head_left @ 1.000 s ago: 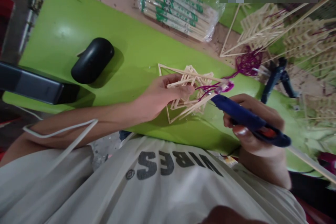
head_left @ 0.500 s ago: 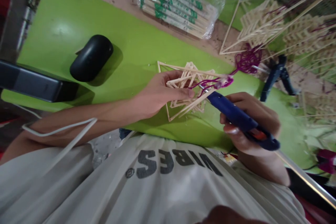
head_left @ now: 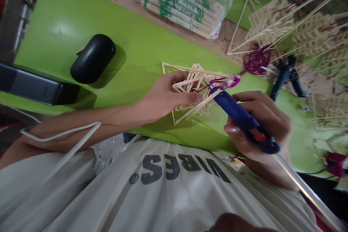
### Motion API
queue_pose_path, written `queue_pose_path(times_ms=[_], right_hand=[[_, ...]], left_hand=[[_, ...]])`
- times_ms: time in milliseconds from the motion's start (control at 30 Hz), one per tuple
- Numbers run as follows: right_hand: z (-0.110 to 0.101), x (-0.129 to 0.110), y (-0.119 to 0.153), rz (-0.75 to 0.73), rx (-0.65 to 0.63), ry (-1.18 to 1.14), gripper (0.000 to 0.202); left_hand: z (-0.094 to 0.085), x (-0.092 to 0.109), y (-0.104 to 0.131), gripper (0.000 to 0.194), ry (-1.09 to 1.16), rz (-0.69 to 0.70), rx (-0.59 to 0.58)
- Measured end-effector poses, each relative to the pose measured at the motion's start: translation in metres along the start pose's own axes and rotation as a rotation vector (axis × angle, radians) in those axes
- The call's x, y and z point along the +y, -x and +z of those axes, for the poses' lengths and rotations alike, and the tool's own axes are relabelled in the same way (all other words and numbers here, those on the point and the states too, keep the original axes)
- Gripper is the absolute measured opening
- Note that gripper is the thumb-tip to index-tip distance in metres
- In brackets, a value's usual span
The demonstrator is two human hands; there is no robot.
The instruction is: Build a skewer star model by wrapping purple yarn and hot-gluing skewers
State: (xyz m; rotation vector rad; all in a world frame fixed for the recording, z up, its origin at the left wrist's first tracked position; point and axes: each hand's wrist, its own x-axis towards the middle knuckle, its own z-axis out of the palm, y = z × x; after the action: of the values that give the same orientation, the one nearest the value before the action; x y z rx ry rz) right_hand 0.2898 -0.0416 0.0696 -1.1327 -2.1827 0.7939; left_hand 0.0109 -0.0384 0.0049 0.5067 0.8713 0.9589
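Note:
My left hand point(head_left: 165, 96) grips a small frame built of thin wooden sticks point(head_left: 197, 70), thumb on the near side and fingers behind it, partly hidden. Purple cord point(head_left: 231, 81) is bound at the frame's right tip, with a clear lump on it that looks like glue. In my right hand point(head_left: 261, 127) is a blue hot glue gun point(head_left: 236, 110), fingers wrapped round its body. A long clear glue stick point(head_left: 304, 183) sticks out of its back end. The gun's nozzle reaches in among the sticks beside the cord; whether it touches them I cannot tell.
On the green table point(head_left: 130, 25) lie a black computer mouse point(head_left: 94, 58) and a dark grey box-like device point(head_left: 40, 83). Behind are wrapped chopsticks point(head_left: 185, 3), a purple cord tangle point(head_left: 257, 59), dark-handled pliers point(head_left: 284, 76) and more stick frames point(head_left: 269, 25).
The glue gun has shifted slightly up and left, its nozzle going deeper among the sticks. My left hand and the stick frame stay nearly in place.

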Motion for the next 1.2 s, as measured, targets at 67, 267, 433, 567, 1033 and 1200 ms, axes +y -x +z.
queue_pose_path(times_ms=[67, 267, 433, 567, 1033, 1200], right_hand=[[0.001, -0.003, 0.0, 0.002, 0.001, 0.013, 0.043], [0.001, 0.0, 0.001, -0.014, 0.001, 0.044, 0.048], [0.003, 0.006, 0.0, -0.107, -0.007, 0.102, 0.044], [0.007, 0.01, 0.002, -0.117, 0.023, 0.104, 0.04], [0.01, 0.015, 0.007, -0.1, 0.041, 0.128, 0.028], [0.01, 0.012, 0.004, -0.092, 0.025, 0.134, 0.028]], left_hand=[[-0.001, -0.001, 0.0, 0.038, -0.01, 0.016, 0.002], [-0.002, 0.001, -0.001, 0.04, -0.064, 0.034, -0.011], [-0.003, 0.003, -0.002, 0.043, -0.137, 0.063, -0.028], [-0.004, 0.002, -0.002, 0.041, -0.169, 0.089, -0.044], [-0.002, 0.005, 0.0, 0.034, -0.191, 0.134, -0.042], [-0.002, 0.007, 0.002, 0.034, -0.2, 0.13, -0.041]])
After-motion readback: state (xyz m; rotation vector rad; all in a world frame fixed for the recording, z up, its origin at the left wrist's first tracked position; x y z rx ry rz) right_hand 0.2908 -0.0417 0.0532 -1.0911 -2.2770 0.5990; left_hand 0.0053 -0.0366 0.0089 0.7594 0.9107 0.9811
